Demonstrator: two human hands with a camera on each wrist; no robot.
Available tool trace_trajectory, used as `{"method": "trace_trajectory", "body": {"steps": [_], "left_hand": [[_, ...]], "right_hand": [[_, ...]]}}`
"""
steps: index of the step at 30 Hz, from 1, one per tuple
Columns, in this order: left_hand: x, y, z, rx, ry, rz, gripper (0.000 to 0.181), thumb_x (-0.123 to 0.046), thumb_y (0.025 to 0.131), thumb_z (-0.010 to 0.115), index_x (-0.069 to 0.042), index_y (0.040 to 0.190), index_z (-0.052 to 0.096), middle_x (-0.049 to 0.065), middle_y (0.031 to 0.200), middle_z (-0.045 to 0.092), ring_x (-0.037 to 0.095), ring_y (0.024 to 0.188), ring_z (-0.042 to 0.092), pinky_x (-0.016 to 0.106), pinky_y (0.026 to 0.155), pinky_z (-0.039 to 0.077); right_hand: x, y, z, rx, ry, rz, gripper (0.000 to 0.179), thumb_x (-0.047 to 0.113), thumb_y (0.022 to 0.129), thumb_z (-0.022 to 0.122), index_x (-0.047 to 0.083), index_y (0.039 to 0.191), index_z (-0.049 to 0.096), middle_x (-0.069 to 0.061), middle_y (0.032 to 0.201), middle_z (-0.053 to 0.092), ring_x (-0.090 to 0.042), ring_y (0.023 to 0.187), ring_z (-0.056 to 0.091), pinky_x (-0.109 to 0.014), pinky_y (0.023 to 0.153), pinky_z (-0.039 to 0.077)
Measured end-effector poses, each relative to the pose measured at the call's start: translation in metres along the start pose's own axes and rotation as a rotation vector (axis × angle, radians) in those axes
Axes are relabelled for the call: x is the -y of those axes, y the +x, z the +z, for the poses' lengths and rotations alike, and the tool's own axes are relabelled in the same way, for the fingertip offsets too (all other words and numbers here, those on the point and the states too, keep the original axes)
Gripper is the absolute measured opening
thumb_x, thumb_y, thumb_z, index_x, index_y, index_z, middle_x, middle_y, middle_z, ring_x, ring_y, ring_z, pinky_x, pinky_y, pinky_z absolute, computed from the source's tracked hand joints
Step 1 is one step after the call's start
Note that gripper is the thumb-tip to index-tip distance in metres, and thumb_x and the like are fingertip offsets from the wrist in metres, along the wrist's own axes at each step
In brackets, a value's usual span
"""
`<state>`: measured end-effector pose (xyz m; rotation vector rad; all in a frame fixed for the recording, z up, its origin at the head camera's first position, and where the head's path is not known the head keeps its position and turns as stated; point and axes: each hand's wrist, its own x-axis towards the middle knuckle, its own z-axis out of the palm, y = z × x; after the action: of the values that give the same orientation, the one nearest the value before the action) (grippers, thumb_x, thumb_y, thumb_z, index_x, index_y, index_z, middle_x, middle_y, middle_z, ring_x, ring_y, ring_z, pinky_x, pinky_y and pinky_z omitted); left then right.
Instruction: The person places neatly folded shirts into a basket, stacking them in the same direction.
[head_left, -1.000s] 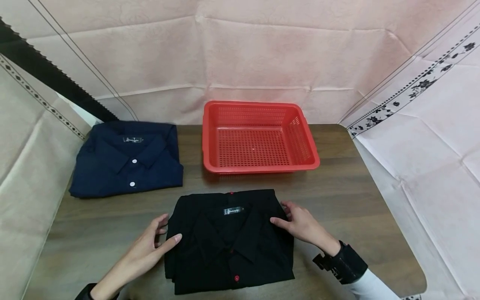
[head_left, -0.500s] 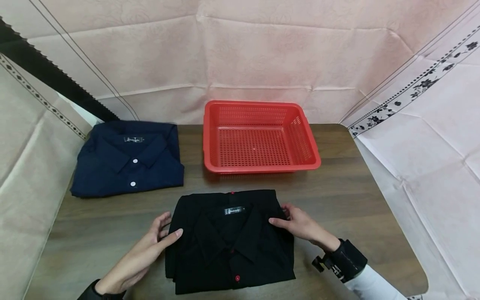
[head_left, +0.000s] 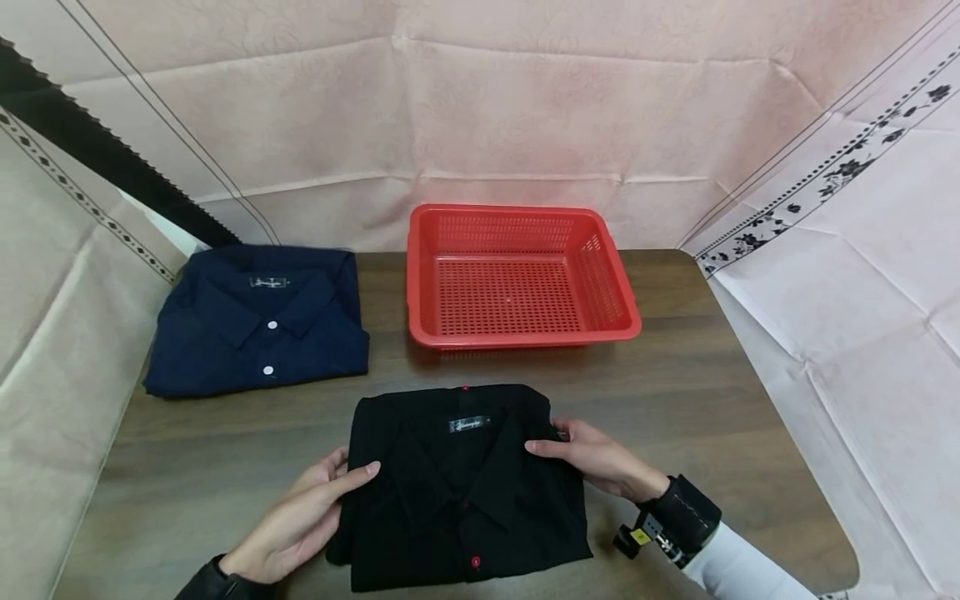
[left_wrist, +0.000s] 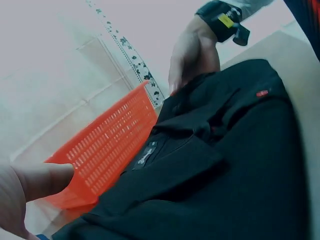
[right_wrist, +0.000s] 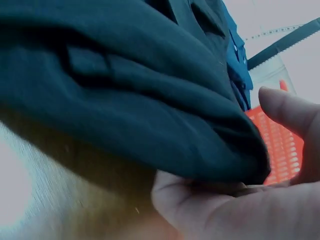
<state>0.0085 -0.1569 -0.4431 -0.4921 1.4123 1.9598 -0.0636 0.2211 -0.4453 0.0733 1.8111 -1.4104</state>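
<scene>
Drawn inward since the earlier frame, the sides of the folded black shirt (head_left: 450,500), at the table's (head_left: 720,417) near side, are gripped by my half-closed left hand (head_left: 303,512) and right hand (head_left: 596,460), thumbs above, fingers beneath, presumably keeping its folds together, with the red basket (head_left: 525,340) and navy shirt (head_left: 247,342) beyond.

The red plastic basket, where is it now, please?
In the head view, the basket sits beyond the folded black shirt, right of the folded navy shirt.

Folded black shirt (head_left: 461,492), red-buttoned, front up, collar toward back edge of worktop (head_left: 712,400), about midway between side edges.
</scene>
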Motion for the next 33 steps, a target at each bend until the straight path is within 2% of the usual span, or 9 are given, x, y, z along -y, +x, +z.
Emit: {"method": "trace_trajectory", "body": {"steps": [3,5,8,13,17,20,24,29,33], "left_hand": [[0.003,0.001,-0.001,0.057,-0.037,-0.004,0.092,-0.029,0.094,0.062,0.001,0.155,0.0,0.021,0.162,0.011,0.032,0.146,0.02,0.051,0.116,0.023],[0.006,0.002,-0.002,0.106,-0.085,-0.013,0.079,-0.025,0.094,0.062,-0.001,0.153,0.014,0.015,0.154,0.035,0.025,0.134,0.043,0.046,0.11,0.037],[0.008,0.003,-0.004,0.151,-0.132,-0.026,0.072,-0.021,0.095,0.062,-0.002,0.151,0.021,0.008,0.144,0.048,0.02,0.124,0.053,0.042,0.105,0.042],[0.008,0.005,-0.002,0.137,-0.11,-0.02,0.064,-0.022,0.094,0.063,-0.004,0.147,0.032,0.004,0.133,0.059,0.02,0.119,0.056,0.041,0.101,0.046],[0.01,0.007,0.0,0.121,-0.122,-0.024,0.068,-0.019,0.093,0.064,-0.004,0.149,0.028,0.004,0.133,0.059,0.021,0.119,0.057,0.041,0.1,0.046],[0.014,0.009,0.0,0.138,-0.159,-0.038,0.074,-0.014,0.093,0.064,-0.005,0.152,0.019,0.005,0.135,0.057,0.021,0.12,0.056,0.042,0.102,0.045],[0.018,0.011,-0.002,0.172,-0.182,-0.062,0.075,-0.011,0.092,0.064,-0.007,0.152,0.018,0.007,0.136,0.056,0.023,0.121,0.056,0.044,0.103,0.044],[0.019,0.013,-0.004,0.185,-0.125,-0.087,0.074,-0.016,0.093,0.064,-0.006,0.152,0.021,0.005,0.137,0.056,0.022,0.119,0.057,0.044,0.103,0.045],[0.021,0.014,-0.004,0.216,-0.101,-0.098,0.071,-0.02,0.094,0.062,-0.004,0.152,0.023,0.007,0.137,0.056,0.022,0.119,0.057,0.044,0.102,0.046]], "right_hand": [[-0.002,0.001,0.005,0.036,0.079,-0.003,0.079,0.036,0.089,0.069,-0.007,0.145,0.033,-0.018,0.129,0.061,-0.024,0.113,0.061,-0.039,0.096,0.051],[-0.003,0.002,0.009,0.074,0.141,-0.004,0.064,0.031,0.088,0.07,-0.005,0.134,0.046,-0.017,0.121,0.065,-0.026,0.108,0.064,-0.038,0.09,0.054],[-0.004,0.003,0.014,0.123,0.191,-0.008,0.043,0.027,0.088,0.071,-0.001,0.117,0.056,-0.014,0.112,0.07,-0.027,0.103,0.066,-0.037,0.085,0.056],[-0.007,0.003,0.02,0.135,0.185,-0.025,0.038,0.025,0.087,0.071,0.002,0.114,0.058,-0.01,0.11,0.07,-0.025,0.102,0.066,-0.037,0.084,0.056],[-0.007,0.003,0.025,0.099,0.149,-0.054,0.037,0.025,0.085,0.073,0.002,0.111,0.06,-0.009,0.106,0.07,-0.024,0.099,0.066,-0.036,0.083,0.056],[-0.006,0.003,0.029,0.075,0.127,-0.081,0.036,0.025,0.084,0.074,0.003,0.109,0.061,-0.008,0.103,0.07,-0.023,0.097,0.066,-0.035,0.081,0.055],[-0.004,0.001,0.032,0.089,0.161,-0.093,0.04,0.022,0.085,0.074,0.002,0.115,0.056,-0.008,0.106,0.069,-0.023,0.099,0.065,-0.036,0.083,0.055],[-0.004,0.0,0.032,0.099,0.175,-0.084,0.046,0.022,0.087,0.072,0.003,0.123,0.051,-0.009,0.114,0.066,-0.023,0.104,0.063,-0.037,0.088,0.054],[-0.006,0.003,0.032,0.088,0.164,-0.074,0.047,0.022,0.086,0.073,0.003,0.123,0.051,-0.01,0.115,0.066,-0.024,0.104,0.063,-0.037,0.087,0.053]]}}
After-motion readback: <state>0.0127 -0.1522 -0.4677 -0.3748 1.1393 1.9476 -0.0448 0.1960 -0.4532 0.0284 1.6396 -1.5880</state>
